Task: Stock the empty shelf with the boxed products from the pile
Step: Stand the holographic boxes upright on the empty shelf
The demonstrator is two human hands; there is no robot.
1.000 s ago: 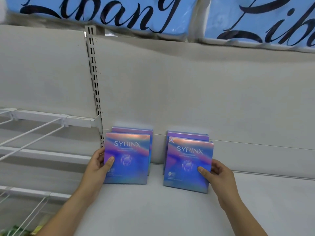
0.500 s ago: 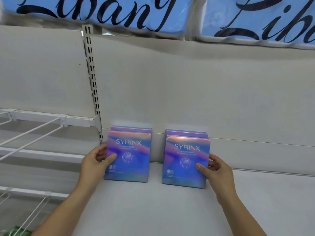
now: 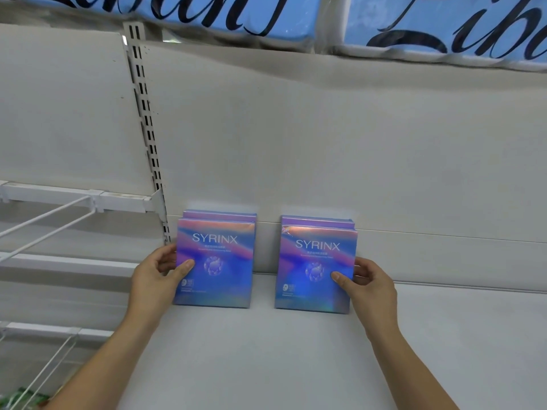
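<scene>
Two iridescent blue-purple SYRINX boxes stand upright on the white shelf [image 3: 266, 350], each in front of a like box against the back panel. My left hand [image 3: 157, 279] grips the left front box [image 3: 219, 261] at its left edge, thumb on the face. My right hand [image 3: 370, 288] grips the right front box [image 3: 313, 267] at its right edge, thumb on the face. The rear left box [image 3: 219, 215] and rear right box [image 3: 318, 221] show only their top edges.
A slotted upright [image 3: 145, 128] divides this bay from a left bay with white wire racks [image 3: 53, 214]. Blue packs with black script [image 3: 414, 25] sit on the shelf above. Bare shelf surface stretches to the right and toward me.
Both front boxes have been pushed back toward the rear boxes and set more upright. The hands stayed on their edges.
</scene>
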